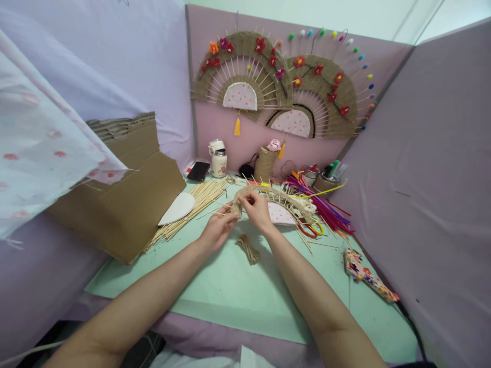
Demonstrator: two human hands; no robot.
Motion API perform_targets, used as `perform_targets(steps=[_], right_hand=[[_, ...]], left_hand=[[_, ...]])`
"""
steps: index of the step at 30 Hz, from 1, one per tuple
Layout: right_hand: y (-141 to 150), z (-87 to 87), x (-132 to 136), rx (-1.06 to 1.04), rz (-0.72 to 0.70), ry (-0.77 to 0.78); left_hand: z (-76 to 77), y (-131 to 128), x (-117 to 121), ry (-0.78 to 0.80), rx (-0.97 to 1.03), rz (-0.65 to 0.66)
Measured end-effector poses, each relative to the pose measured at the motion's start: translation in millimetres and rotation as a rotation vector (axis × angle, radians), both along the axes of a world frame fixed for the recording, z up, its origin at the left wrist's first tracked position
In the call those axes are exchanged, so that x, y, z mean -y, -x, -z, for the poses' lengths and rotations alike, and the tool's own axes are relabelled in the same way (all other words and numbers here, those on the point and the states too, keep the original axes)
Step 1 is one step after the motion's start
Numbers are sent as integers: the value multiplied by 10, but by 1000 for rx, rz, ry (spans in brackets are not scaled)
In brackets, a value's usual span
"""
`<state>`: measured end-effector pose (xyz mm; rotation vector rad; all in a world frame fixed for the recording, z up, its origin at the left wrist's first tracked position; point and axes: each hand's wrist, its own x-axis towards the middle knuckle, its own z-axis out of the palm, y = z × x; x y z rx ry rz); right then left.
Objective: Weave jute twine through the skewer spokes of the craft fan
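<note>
A half-round fan of thin wooden sticks woven with brown twine (282, 212) lies on the table in front of me, with pink-dotted white fabric at its centre. My left hand (217, 231) is closed on the fan's left end, thumb and fingers around the sticks and twine. At the same end, my right hand (256, 208) pinches the twine between thumb and fingertips; the fingertips are partly hidden. Below the hands rests a small bundle of twine (248, 249). Red-and-yellow-handled scissors (312, 229) lie partly under the fan's right side.
Loose wooden sticks (199, 202) and a white card piece (178, 208) lie left, beside leaning cardboard (134, 189). Behind stand a bottle (219, 162) and a twine spool (265, 163). Coloured pipe cleaners (332, 212) and a patterned glue gun (368, 276) are right. Finished fans (245, 56) hang behind.
</note>
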<state>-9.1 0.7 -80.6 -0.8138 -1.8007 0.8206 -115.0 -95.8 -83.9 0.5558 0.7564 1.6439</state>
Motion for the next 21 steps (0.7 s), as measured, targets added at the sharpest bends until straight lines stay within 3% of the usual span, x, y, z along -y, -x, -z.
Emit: perform_targets(steps=[5,9,14,18,21], right_hand=[[41,88,-1,100,-19,2],[29,15,-66,159,-64,36],[6,-379,-66,219,-220,-66],[-96,-731,76,236,-260,-188],[-196,-871,181,236,-252,-246]], left_hand=[[154,38,-111,65,-3,-73],[157,84,-111,76,2,-44],[14,98,-14,-91,-79,29],[-114,160,39,-212,-175,29],[-175,231,55,-239,-203,45]])
